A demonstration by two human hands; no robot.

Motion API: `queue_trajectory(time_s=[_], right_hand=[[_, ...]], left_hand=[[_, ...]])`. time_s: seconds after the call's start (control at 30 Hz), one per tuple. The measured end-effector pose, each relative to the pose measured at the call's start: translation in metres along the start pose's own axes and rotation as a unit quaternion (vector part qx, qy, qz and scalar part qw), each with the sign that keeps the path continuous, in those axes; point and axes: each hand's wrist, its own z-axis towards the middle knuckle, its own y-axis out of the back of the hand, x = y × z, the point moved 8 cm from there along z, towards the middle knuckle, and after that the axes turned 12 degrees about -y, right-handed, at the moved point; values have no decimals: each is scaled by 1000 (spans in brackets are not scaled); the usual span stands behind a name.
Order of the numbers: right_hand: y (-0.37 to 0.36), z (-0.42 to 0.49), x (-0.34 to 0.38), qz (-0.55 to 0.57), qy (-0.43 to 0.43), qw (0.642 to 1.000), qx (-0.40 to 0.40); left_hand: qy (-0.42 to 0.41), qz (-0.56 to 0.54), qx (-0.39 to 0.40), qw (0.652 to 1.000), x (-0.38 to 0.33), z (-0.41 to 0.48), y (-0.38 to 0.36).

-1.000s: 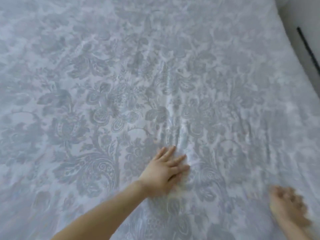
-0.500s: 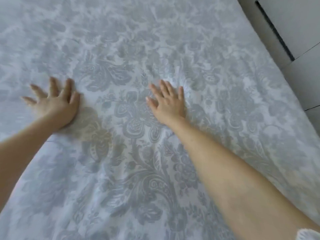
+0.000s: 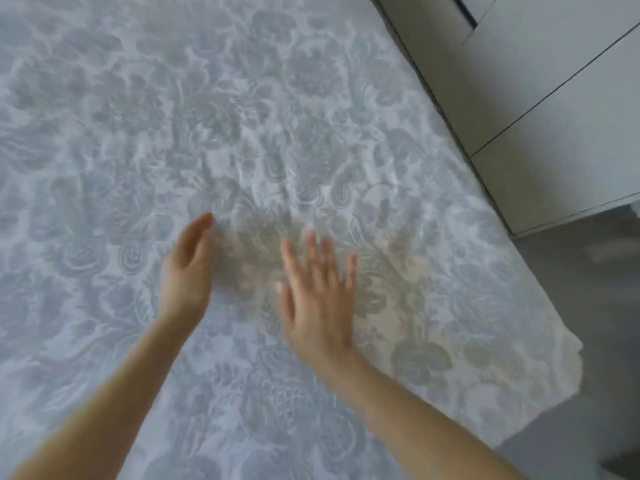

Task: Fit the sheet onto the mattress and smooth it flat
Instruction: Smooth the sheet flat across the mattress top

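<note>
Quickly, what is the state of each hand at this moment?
Left hand: open, fingers straight, holding nothing.
Right hand: open, fingers spread over the sheet, holding nothing.

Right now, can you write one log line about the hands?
left hand: open, edge-on | right hand: open, fingers spread | sheet: wrinkled beyond hands | step: smoothing

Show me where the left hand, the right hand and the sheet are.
left hand (image 3: 188,271): head view, middle of the hand.
right hand (image 3: 320,299): head view, back of the hand.
sheet (image 3: 242,98): head view, bare patch beyond the hands.
</note>
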Motion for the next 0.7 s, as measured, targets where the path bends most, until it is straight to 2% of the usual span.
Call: queue_trajectory(time_s=[0.03, 0.07, 0.1, 0.13, 0.17, 0.2, 0.27, 0.33, 0.4, 0.47, 0.5, 0.57, 0.63, 0.7], right_hand=[[-14, -30, 36, -1, 106, 994, 41], [-29, -56, 57, -15, 192, 977, 90], [-42, -70, 59, -42, 246, 961, 118], [-49, -71, 44, -62, 267, 953, 126], [-50, -61, 14, -75, 252, 958, 117], [-47, -48, -26, -89, 213, 967, 107], [-30, -28, -134, -117, 83, 986, 85], [0, -31, -241, -138, -58, 987, 53], [22, -52, -318, -123, -213, 965, 88], [39, -79, -353, -92, -362, 917, 137], [47, -85, -349, -91, -375, 913, 135], [58, -82, -297, -102, -263, 954, 99], [56, -80, -209, -80, -81, 991, 74], [40, -91, -117, -52, 113, 988, 88]], left_hand=[[4, 99, -34, 995, 13, 1, 36], [13, 209, -31, 977, 26, -2, 63], [23, 308, 4, 951, 38, -7, 76], [27, 381, 45, 923, 50, -17, 76], [33, 429, 71, 900, 57, -32, 67], [46, 454, 83, 886, 61, -52, 50], [41, 480, 105, 870, 48, -107, -7], [-38, 483, 161, 860, 21, -168, -82], [-116, 480, 241, 835, 0, -224, -148], [-163, 465, 314, 812, -18, -260, -182], [-179, 442, 333, 813, -28, -265, -186], [-175, 399, 285, 854, -45, -251, -161], [-105, 409, 153, 893, -49, -228, -108], [7, 465, 41, 884, -33, -212, -45]])
